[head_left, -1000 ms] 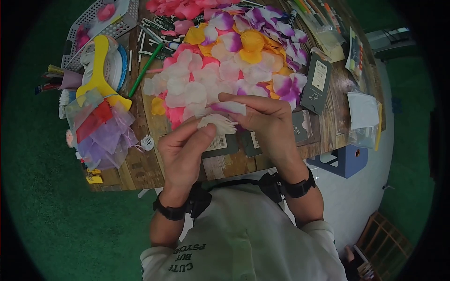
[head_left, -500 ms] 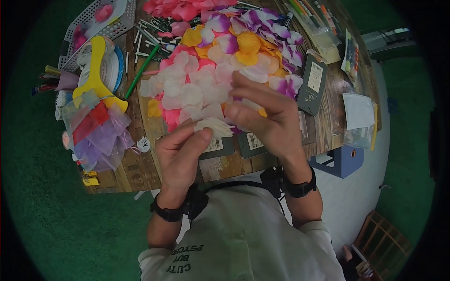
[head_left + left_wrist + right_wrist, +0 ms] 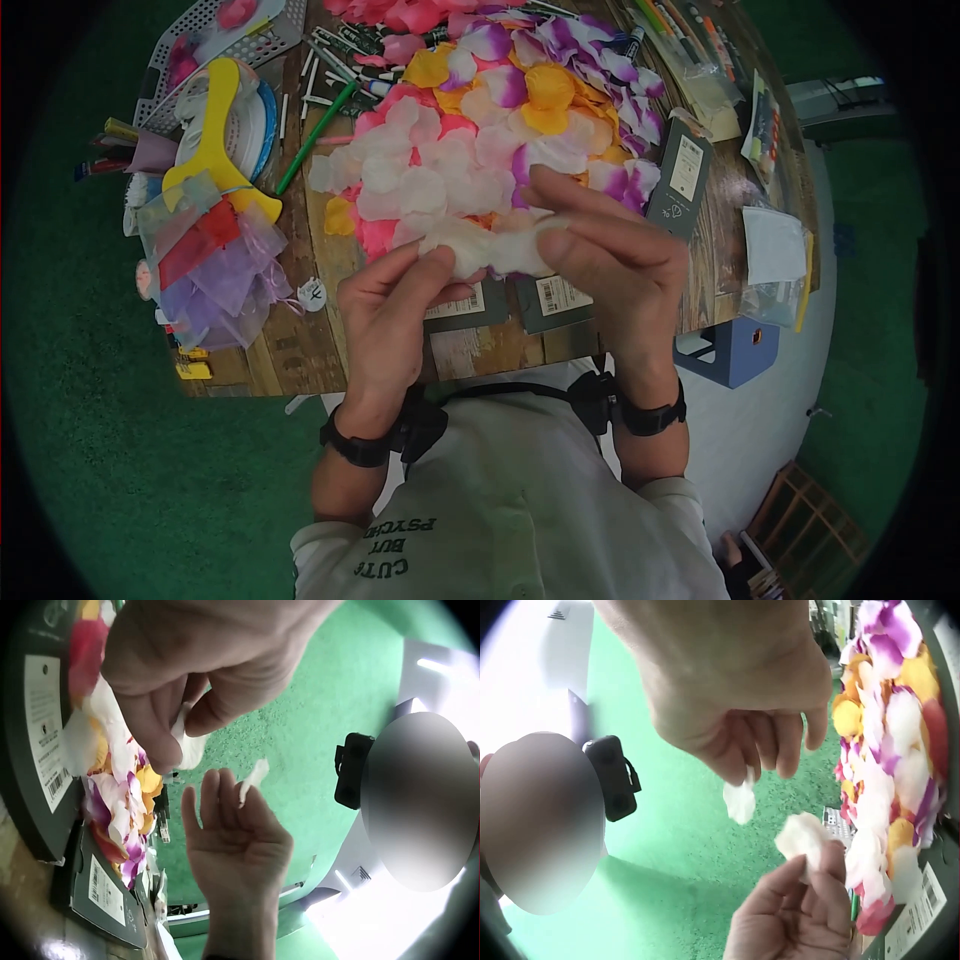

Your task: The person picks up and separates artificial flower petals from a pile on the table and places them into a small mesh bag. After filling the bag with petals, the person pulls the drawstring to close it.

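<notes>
Pinching: L grip on white petal bunch, R grip on white petal; basket w/ pink pcs.

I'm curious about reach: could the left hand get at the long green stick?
Probably yes: nothing seems to cover the green stick lying nearby, though the left hand pinches white petals, which may need setting down first.

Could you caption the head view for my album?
Left hand and right hand pinch pale petals at a wooden table heaped with colourful artificial petals.
</notes>
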Demonstrator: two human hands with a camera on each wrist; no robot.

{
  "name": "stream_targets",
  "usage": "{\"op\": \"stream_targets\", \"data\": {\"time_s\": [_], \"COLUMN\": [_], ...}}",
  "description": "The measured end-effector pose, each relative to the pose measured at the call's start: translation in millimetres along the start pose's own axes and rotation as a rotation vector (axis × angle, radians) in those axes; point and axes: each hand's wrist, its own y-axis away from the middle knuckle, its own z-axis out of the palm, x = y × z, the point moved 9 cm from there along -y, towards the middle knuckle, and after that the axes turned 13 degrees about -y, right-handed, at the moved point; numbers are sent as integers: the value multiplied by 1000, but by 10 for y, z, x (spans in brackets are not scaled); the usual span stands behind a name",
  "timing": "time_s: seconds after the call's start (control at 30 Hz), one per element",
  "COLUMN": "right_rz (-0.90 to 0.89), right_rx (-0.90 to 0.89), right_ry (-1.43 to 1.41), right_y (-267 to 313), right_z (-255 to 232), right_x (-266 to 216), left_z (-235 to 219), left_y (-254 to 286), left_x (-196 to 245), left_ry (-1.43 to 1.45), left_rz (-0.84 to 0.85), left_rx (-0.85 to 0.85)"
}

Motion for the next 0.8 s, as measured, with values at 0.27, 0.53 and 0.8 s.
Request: {"op": "stream_targets", "data": {"time_s": [0.27,0.53,0.8], "right_rz": [-488,-101,29], "right_rx": [-293,-118,-111], "right_ry": [779,384,452], "right_y": [109,58,99], "right_z": [506,261,175], "right_x": [-128,134,271], "left_z": [131,156,190], "left_y": [49,81,102], "left_x": [21,13,-73], "left_ry": [-125,-61,-11], "left_rz": [53,41,-13], "left_rx": [-85,-152,-256]}}
